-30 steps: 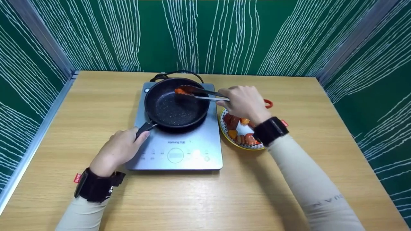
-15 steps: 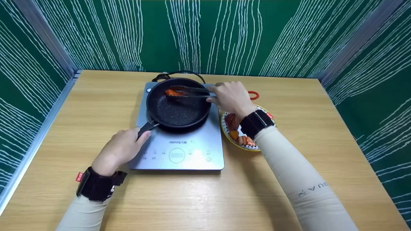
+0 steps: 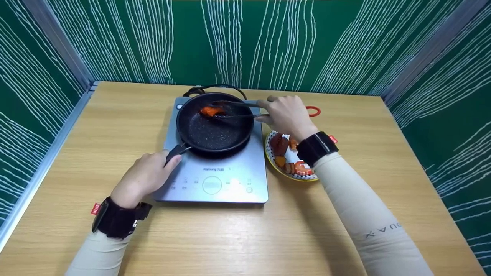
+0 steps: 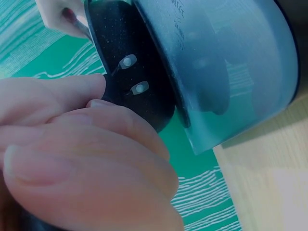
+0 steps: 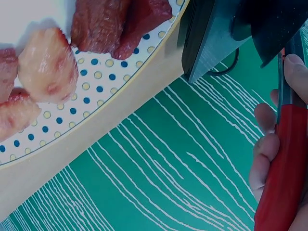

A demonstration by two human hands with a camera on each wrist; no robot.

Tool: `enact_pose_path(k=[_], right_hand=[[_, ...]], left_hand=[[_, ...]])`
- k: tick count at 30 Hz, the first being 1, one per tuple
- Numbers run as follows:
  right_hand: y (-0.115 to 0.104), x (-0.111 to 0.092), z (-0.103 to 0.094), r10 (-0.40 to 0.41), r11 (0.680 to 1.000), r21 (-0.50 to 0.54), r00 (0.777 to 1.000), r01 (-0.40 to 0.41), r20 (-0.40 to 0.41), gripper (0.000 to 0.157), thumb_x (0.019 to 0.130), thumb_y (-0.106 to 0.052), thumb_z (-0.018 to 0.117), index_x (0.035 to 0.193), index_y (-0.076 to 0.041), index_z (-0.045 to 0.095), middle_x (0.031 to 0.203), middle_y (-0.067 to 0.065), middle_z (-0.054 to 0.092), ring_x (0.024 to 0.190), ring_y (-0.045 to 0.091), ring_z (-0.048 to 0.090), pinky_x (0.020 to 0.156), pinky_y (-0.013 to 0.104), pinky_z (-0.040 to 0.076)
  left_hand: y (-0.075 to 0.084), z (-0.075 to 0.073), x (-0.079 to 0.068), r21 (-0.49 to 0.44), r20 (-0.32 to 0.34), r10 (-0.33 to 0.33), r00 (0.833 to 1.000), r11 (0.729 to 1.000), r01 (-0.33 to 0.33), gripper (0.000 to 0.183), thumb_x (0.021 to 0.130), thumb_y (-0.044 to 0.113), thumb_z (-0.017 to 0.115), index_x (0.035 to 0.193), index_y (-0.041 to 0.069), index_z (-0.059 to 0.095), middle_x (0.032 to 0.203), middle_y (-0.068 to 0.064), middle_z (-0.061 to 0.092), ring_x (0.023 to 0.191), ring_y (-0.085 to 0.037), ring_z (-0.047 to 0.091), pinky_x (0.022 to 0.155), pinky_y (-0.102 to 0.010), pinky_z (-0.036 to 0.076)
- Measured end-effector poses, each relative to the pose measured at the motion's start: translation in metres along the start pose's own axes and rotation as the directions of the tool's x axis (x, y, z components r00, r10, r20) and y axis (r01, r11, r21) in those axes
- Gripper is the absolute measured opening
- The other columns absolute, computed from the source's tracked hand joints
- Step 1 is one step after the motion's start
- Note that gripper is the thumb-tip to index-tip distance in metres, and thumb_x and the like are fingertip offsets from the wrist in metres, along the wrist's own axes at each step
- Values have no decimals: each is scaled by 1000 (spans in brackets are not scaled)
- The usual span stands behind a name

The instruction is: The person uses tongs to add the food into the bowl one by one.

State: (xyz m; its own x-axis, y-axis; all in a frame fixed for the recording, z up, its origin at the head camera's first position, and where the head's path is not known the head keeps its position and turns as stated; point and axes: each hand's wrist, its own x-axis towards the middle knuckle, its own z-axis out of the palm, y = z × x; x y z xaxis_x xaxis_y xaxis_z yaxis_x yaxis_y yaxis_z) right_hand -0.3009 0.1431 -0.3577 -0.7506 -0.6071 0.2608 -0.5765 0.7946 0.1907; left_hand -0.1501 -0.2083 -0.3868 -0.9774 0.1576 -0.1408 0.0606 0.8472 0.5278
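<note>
My left hand [image 3: 145, 174] grips the black handle [image 3: 175, 154] of a frying pan [image 3: 211, 134], which sits on an induction cooktop [image 3: 238, 188]. Over the pan's right rim, my right hand [image 3: 289, 117] holds a pair of tongs [image 3: 241, 116], their arms spread apart. The tongs' red grip [image 5: 284, 168] fills the right edge of the right wrist view. An orange-red piece of food [image 3: 211, 111] lies in the far part of the pan, at the tong tips. Whether the tips touch it cannot be told. Fingers curl round the pan handle in the left wrist view.
Right of the cooktop stands a dotted plate [image 3: 285, 176] with several pieces of meat [image 5: 98, 26] and other food, partly under my right wrist. A black cable [image 3: 226, 85] loops behind the cooktop. Green patterned walls [image 3: 268, 46] bound the wooden table [image 3: 215, 241].
The tongs reached further left with the orange-red piece between their arms, then spread and drew back right. The piece stays in the pan. My left hand keeps its grip.
</note>
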Motion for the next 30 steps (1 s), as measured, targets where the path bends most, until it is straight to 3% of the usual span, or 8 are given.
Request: enact_pose_path(k=[7, 12, 17, 20, 25, 30], right_hand=[[3, -10, -4, 3, 1000, 27, 1000, -2, -12, 44, 94, -51, 60, 124, -18, 63, 85, 6, 60, 56, 24, 48, 49, 38, 42], [18, -34, -12, 50, 996, 84, 996, -43, -80, 49, 91, -52, 63, 128, -20, 63, 82, 4, 64, 53, 21, 50, 45, 35, 37], [43, -76, -20, 101, 984, 159, 985, -78, -142, 48, 91, -54, 62, 125, -20, 64, 70, 0, 59, 50, 18, 49, 43, 33, 34], [55, -105, -23, 136, 979, 173, 981, -111, -139, 48, 91, -53, 63, 125, -19, 65, 68, -1, 56, 49, 17, 46, 43, 32, 32], [68, -152, -23, 207, 970, 150, 975, -193, -85, 52, 90, -56, 62, 125, -17, 65, 69, 1, 56, 49, 16, 43, 42, 30, 29], [72, -194, -22, 305, 940, 160, 952, -301, 0, 57, 90, -60, 59, 125, -15, 65, 70, 1, 55, 50, 15, 42, 43, 29, 28]], left_hand=[[0, 0, -1, 2, -1, 1, 1000, 1000, -1, 41, 104, 45, 42, 83, 10, 50, 68, -1, 38, 58, -20, 43, 53, -33, 31], [0, 0, -1, 7, -2, 6, 1000, 1000, -6, 41, 104, 44, 42, 84, 10, 50, 68, -2, 38, 58, -20, 43, 53, -33, 31], [1, 0, 0, 11, 1, -1, 1000, 1000, 1, 41, 104, 46, 41, 85, 10, 50, 69, -2, 39, 59, -20, 43, 53, -32, 32], [1, -1, 0, 6, 6, -8, 1000, 1000, 8, 42, 103, 47, 40, 86, 10, 51, 69, -2, 40, 59, -21, 44, 53, -33, 32], [0, -1, 0, 3, 9, -12, 1000, 1000, 12, 43, 103, 48, 40, 86, 10, 50, 69, -3, 41, 60, -21, 45, 53, -33, 33], [0, 0, 0, 2, 9, -8, 1000, 1000, 8, 43, 103, 47, 40, 86, 10, 51, 69, -3, 40, 59, -21, 44, 54, -33, 33]])
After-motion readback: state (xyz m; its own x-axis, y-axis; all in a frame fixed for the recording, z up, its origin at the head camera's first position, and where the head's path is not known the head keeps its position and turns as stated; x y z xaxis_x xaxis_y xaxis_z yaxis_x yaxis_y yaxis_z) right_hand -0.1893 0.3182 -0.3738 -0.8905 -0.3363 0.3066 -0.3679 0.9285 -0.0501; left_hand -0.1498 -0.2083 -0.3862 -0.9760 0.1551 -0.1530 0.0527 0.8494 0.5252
